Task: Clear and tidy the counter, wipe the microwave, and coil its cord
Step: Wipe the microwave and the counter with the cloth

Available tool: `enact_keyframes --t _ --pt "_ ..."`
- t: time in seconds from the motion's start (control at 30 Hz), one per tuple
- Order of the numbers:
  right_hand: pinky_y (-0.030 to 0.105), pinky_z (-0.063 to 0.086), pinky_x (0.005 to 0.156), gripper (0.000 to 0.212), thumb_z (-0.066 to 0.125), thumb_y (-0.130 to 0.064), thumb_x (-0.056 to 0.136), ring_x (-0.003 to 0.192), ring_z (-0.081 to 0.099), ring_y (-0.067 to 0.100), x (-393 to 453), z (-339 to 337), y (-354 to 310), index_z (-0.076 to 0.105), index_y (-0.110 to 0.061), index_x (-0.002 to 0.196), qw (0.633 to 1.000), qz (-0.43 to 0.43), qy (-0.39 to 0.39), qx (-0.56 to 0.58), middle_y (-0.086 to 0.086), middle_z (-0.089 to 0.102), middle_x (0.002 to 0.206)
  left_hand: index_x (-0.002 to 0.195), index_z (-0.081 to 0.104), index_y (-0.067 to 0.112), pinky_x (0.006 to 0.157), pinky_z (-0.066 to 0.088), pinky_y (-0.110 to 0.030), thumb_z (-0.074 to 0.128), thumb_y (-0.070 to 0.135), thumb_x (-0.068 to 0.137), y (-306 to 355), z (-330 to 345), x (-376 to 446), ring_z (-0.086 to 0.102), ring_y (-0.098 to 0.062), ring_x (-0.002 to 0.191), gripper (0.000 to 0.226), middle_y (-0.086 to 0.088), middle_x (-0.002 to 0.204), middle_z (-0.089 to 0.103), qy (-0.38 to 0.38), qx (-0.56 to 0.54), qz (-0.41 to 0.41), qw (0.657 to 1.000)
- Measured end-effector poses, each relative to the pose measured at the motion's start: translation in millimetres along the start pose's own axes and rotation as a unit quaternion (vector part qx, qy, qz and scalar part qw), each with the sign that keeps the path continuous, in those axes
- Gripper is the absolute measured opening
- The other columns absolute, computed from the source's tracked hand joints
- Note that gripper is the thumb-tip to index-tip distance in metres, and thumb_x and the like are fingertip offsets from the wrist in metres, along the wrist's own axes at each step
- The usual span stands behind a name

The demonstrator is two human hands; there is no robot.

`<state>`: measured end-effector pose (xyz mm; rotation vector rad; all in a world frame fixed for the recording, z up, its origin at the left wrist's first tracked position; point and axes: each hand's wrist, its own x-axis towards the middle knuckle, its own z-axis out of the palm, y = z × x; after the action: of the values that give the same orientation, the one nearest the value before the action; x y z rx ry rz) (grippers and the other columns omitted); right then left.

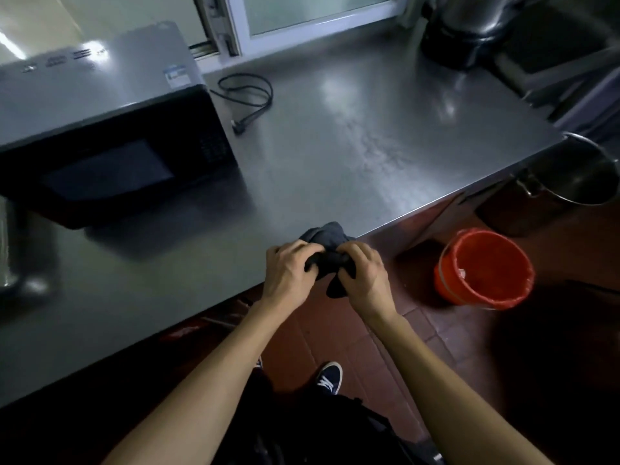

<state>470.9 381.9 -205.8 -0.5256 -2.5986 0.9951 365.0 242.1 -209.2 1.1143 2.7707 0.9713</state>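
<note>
Dark cloth [327,245] at counter [335,146] edge, L hand [288,270] & R hand [364,275] grip clenched on it

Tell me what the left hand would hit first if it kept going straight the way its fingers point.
The left hand grips the dark cloth, fingers pointing toward the right hand. Going straight on, it would probably meet that hand first, though depth is unclear.

Two bare hands, the left hand [288,270] and the right hand [364,275], share one dark grey crumpled cloth [327,245]. Up-left of them sits one black-fronted grey microwave [100,129]; beyond, one black loose cord [248,95]. Right of the hands: one red plastic bucket [483,268], one steel pot [577,172], and possibly one dark appliance [466,31] farther off.
</note>
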Motion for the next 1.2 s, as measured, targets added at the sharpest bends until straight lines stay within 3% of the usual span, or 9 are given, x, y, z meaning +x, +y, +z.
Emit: enact_keyframes --t 0.17,0.4,0.8,0.93,1.1,1.2 --pt "0.038 0.044 0.099 0.047 0.067 -0.002 0.08 0.118 0.051 0.028 2 -24 22 0.063 -0.015 0.126 0.999 0.027 0.029 -0.009 0.005 0.06 0.127 0.107 0.071 0.02 0.075 0.053 -0.04 0.068 0.004 0.076 28 9 28 0.062 -0.026 0.09 0.035 0.0 0.1 0.067 -0.04 -0.01 0.038 0.998" --pt "0.036 0.044 0.099 0.044 0.07 -0.002 0.079 0.117 0.052 0.028 35 -38 48 0.068 -0.015 0.121 0.997 0.055 0.045 -0.024 0.005 0.061 0.126 0.11 0.069 0.023 0.077 0.052 -0.038 0.067 0.005 0.078 38 32 69 0.059 -0.021 0.097 0.036 0.006 0.105 0.063 -0.064 -0.028 0.026 0.997" --pt "0.035 0.044 0.097 0.038 0.069 -0.002 0.082 0.116 0.054 0.029 153 -70 98 0.069 -0.013 0.119 0.995 0.048 -0.006 -0.082 0.005 0.062 0.123 0.11 0.068 0.019 0.073 0.053 -0.041 0.063 0.008 0.081 39 84 181 0.058 -0.021 0.097 0.031 0.003 0.104 0.064 -0.062 -0.091 -0.006 0.994" --pt "0.038 0.046 0.095 0.037 0.068 -0.003 0.084 0.116 0.054 0.03 180 -84 115 0.069 -0.013 0.119 0.995 0.054 -0.003 -0.086 0.006 0.063 0.124 0.109 0.068 0.019 0.072 0.054 -0.043 0.065 0.006 0.081 48 95 215 0.06 -0.022 0.096 0.031 0.002 0.104 0.064 -0.074 -0.093 0.0 0.993" --pt "0.031 0.042 0.095 0.037 0.069 -0.003 0.083 0.116 0.054 0.029 203 -108 146 0.07 -0.016 0.119 0.995 0.069 0.005 -0.077 0.004 0.062 0.125 0.111 0.067 0.02 0.073 0.054 -0.042 0.067 0.005 0.081 68 117 254 0.06 -0.021 0.096 0.033 0.004 0.105 0.063 -0.101 -0.087 0.018 0.991" --pt "0.036 0.046 0.096 0.038 0.068 -0.004 0.083 0.116 0.053 0.028 217 -127 175 0.07 -0.017 0.119 0.994 0.086 0.009 -0.073 0.003 0.062 0.126 0.109 0.067 0.021 0.071 0.054 -0.043 0.067 0.005 0.081 89 139 282 0.059 -0.021 0.095 0.032 0.004 0.103 0.063 -0.119 -0.08 0.028 0.989"
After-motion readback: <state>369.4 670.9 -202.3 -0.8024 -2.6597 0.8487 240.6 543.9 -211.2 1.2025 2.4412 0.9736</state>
